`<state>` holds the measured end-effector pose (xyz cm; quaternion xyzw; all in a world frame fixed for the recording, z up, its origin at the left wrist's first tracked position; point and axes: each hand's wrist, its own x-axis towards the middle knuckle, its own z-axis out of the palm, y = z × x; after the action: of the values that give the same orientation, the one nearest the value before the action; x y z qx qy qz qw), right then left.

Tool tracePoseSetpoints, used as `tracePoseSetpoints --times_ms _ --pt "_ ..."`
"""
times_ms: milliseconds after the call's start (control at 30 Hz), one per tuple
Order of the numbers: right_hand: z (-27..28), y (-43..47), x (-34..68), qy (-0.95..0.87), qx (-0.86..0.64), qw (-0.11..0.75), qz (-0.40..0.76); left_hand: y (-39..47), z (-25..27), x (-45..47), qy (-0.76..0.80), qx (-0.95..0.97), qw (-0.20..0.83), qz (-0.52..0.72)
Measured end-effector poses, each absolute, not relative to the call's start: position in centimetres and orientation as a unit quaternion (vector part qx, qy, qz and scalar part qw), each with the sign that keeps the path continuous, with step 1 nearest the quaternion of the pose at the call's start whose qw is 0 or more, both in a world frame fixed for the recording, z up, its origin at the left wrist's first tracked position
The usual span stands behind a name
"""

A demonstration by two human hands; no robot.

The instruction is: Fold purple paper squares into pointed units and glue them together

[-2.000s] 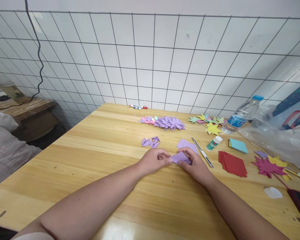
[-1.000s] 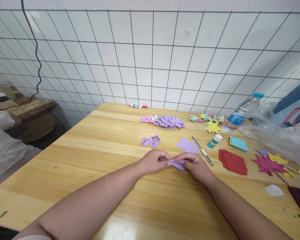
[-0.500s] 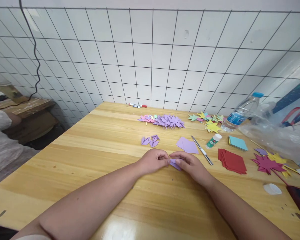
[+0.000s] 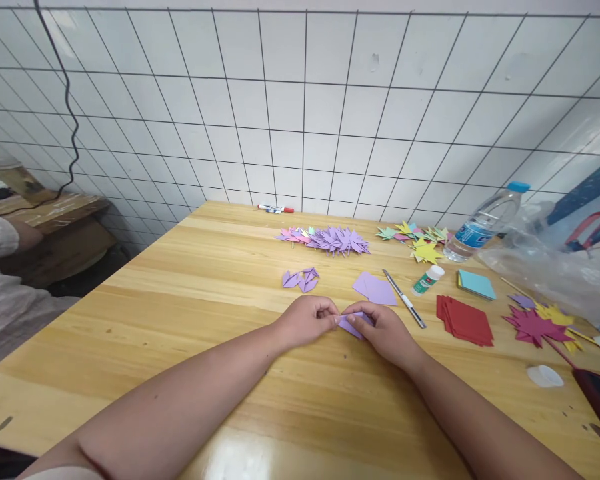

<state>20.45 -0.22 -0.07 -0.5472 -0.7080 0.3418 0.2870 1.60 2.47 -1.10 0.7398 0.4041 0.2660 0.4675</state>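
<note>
A small folded piece of purple paper (image 4: 350,327) lies between my two hands, low over the wooden table (image 4: 190,280). My left hand (image 4: 307,322) pinches its left corner between thumb and fingertips. From the other side, my right hand (image 4: 380,328) grips it, thumb on top and fingers along the far edge. Part of the paper is hidden under the right thumb. Beyond my left hand sit several folded purple paper pieces (image 4: 301,279). Loose purple paper squares (image 4: 377,289) lie just past my right hand, with a utility knife (image 4: 404,298) beside them.
A glue stick (image 4: 429,280), blue paper squares (image 4: 476,285) and red paper squares (image 4: 465,321) lie to the right. Folded purple leaves (image 4: 337,241), markers (image 4: 275,209) and a water bottle (image 4: 487,223) stand near the wall. Another person's sleeve (image 4: 0,237) shows at far left.
My right thumb has shifted slightly on the purple paper, and more of the paper shows now. Both hands stay in nearly the same place.
</note>
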Motion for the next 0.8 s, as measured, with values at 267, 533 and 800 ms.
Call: tracePoseSetpoints --times_ms 267,533,800 --pt "0.02 -0.25 20.31 -0.712 -0.548 0.279 0.339 2.28 -1.56 1.57 0.418 0.768 0.406 0.265" --pt "0.08 -0.48 20.14 -0.716 -0.552 0.273 0.329 2.22 -1.73 1.56 0.419 0.783 0.382 0.257" --pt "0.37 -0.78 19.5 -0.719 -0.552 0.282 0.315 1.83 -1.57 1.65 0.407 0.804 0.347 0.261"
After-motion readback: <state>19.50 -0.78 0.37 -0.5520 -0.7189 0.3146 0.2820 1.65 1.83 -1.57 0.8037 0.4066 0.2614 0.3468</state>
